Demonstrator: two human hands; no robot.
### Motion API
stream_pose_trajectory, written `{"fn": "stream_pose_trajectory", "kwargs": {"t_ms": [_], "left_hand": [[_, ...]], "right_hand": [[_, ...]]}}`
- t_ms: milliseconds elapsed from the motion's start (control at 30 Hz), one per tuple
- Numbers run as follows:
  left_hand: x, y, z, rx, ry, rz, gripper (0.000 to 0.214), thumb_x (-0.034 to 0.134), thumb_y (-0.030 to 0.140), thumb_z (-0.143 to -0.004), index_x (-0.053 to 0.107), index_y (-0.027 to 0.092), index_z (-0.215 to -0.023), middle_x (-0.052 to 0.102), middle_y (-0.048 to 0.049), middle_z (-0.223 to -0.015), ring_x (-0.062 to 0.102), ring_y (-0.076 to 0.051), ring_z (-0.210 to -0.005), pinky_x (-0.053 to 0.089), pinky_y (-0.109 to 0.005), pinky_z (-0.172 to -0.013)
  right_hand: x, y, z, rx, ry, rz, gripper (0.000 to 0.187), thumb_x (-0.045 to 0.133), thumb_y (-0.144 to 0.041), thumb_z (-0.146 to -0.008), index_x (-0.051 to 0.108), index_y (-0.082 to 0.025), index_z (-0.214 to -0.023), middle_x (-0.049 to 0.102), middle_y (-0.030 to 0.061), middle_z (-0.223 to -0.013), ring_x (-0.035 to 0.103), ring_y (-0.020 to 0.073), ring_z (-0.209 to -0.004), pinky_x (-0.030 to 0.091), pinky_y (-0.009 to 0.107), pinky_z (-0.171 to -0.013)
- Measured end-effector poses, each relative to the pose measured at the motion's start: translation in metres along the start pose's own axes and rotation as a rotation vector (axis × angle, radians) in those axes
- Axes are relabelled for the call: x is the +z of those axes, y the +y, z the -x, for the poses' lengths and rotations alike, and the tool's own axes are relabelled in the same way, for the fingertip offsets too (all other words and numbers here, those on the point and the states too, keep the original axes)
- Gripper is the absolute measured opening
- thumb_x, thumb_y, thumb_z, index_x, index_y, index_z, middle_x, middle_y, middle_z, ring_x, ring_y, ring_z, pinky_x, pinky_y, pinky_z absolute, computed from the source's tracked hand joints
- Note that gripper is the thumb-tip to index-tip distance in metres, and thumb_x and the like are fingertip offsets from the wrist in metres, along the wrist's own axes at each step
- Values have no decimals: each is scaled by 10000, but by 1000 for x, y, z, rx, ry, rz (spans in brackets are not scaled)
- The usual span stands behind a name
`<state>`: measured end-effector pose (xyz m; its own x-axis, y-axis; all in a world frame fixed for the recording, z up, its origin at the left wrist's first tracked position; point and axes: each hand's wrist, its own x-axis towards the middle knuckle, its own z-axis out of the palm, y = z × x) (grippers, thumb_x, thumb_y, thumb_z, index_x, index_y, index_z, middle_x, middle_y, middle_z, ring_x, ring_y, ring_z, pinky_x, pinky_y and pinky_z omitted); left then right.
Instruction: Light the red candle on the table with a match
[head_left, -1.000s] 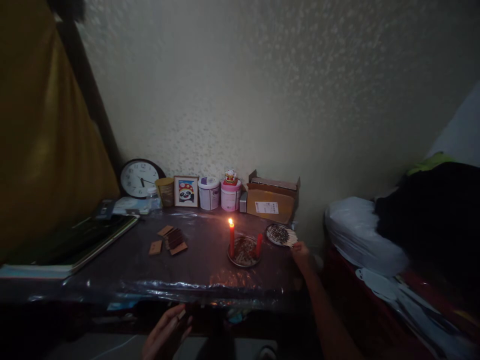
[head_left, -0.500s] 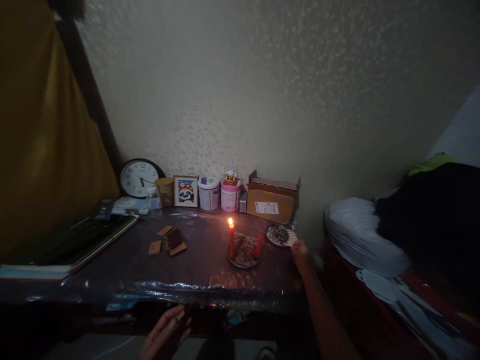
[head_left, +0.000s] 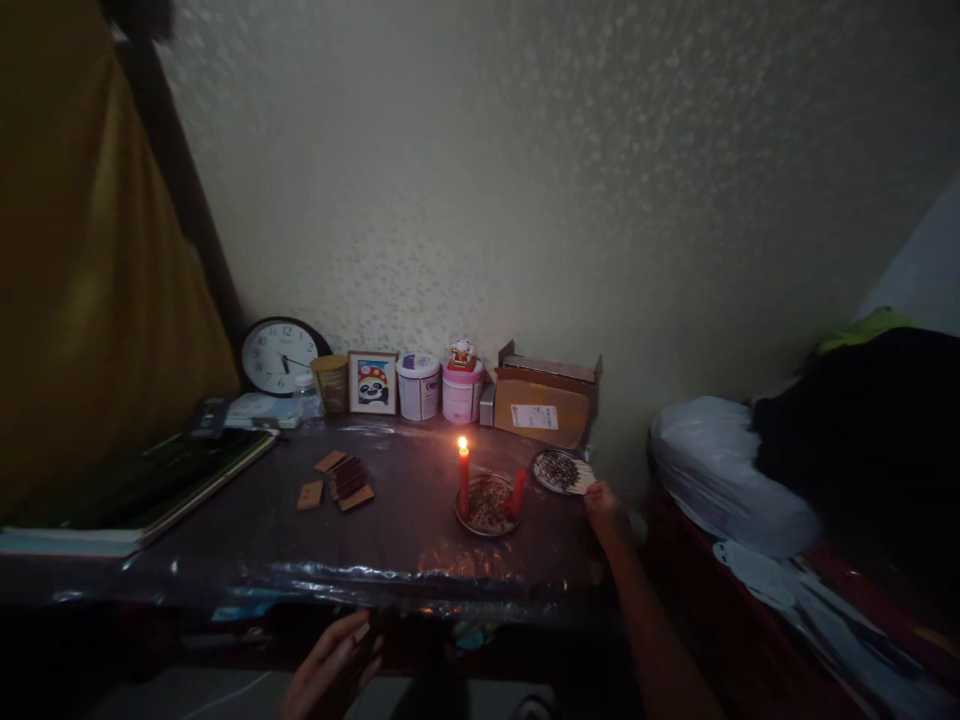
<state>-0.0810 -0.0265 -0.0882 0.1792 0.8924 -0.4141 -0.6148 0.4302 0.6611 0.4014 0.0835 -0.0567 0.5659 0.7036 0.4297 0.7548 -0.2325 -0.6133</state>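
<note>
Matchsticks (head_left: pixel 581 476) on a plate (head_left: pixel 551 470) touch the right hand (head_left: pixel 602 502), grip unclear; left hand (head_left: pixel 330 668) open; labels unreadable.

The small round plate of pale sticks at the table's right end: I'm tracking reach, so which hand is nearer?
Right. The right hand is at the small round plate of pale sticks; the left hand is below the table edge.

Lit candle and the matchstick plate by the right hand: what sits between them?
In the head view, a short unlit red candle leans between the lit candle and matchstick plate.
</note>
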Motion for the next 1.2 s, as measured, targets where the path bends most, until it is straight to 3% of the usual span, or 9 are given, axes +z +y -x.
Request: {"fn": "stream_pose_trajectory", "kwargs": {"t_ms": [233, 433, 567, 667, 733, 833, 933, 1033, 1200], "left_hand": [[6, -2, 7, 50, -3, -8, 421, 810, 385, -442, 686, 190, -795, 741, -104, -868, 645, -320, -887, 465, -428, -836], [22, -5, 18, 134, 16, -15, 376, 778, 406, -519, 679, 202, -819, 731, -89, -840, 646, -287, -857, 446, -422, -825], [28, -2, 24, 126, -70, -44, 379, 794, 400, -501, 687, 182, -793, 717, -95, -829, 638, -263, -808, 449, -402, -797], [37, 1, 34, 161, -109, -60, 308, 729, 360, -629, 674, 194, -883, 699, -98, -934, 617, -250, -907, 428, -381, -843], [43, 2, 40, 179, -124, -61, 278, 710, 340, -658, 669, 195, -891, 694, -95, -941, 612, -246, -923, 423, -372, -849], [48, -3, 40, 192, -135, -74, 295, 738, 354, -618, 674, 187, -852, 705, -92, -877, 626, -241, -844, 445, -349, -770], [45, -9, 34, 266, -173, -96, 345, 764, 379, -570, 679, 179, -837, 707, -88, -832, 623, -234, -787, 443, -325, -710], [41, -14, 32, 370, -208, -155, 364, 755, 400, -573, 676, 169, -844, 694, -87, -808, 608, -239, -792, 432, -329, -721], [44, -17, 38, 454, -181, -288, 352, 760, 376, -569, 659, 186, -848, 670, -56, -800, 590, -218, -759, 435, -311, -693]], "right_hand": [[-9, -13, 6, -39, 13, -18, 208, 521, -300, -884, 570, -147, -1016, 615, 34, -974, 613, 134, -781, 518, 311, -685], [-40, -40, 15, -31, 71, -85, 195, 529, -310, -792, 575, -166, -668, 601, 15, -615, 565, 138, -568, 449, 256, -543], [-74, -71, 36, -12, 151, -176, 253, 478, -417, -717, 561, -181, -753, 641, 79, -687, 599, 213, -625, 448, 294, -536], [-94, -112, 76, -78, 160, -298, 285, 474, -463, -730, 558, -207, -824, 658, 73, -772, 616, 218, -699, 476, 301, -613], [-97, -146, 112, -207, 33, -383, 246, 487, -458, -755, 556, -224, -792, 652, 58, -768, 613, 216, -731, 478, 302, -670], [-84, -191, 167, -296, -108, -420, 196, 535, -437, -769, 578, -248, -736, 624, -4, -642, 601, 171, -618, 477, 241, -591], [-64, -219, 208, -453, -468, -559, 192, 472, -358, -846, 584, -229, -757, 639, 6, -724, 612, 152, -692, 481, 217, -636], [-50, -227, 230, -509, -562, -655, 101, 513, -281, -829, 592, -224, -857, 641, 10, -821, 612, 150, -786, 485, 216, -716], [-42, -217, 247, -506, -621, -715, 130, 600, -283, -778, 592, -229, -896, 629, 24, -986, 600, 175, -943, 465, 242, -842]]}}
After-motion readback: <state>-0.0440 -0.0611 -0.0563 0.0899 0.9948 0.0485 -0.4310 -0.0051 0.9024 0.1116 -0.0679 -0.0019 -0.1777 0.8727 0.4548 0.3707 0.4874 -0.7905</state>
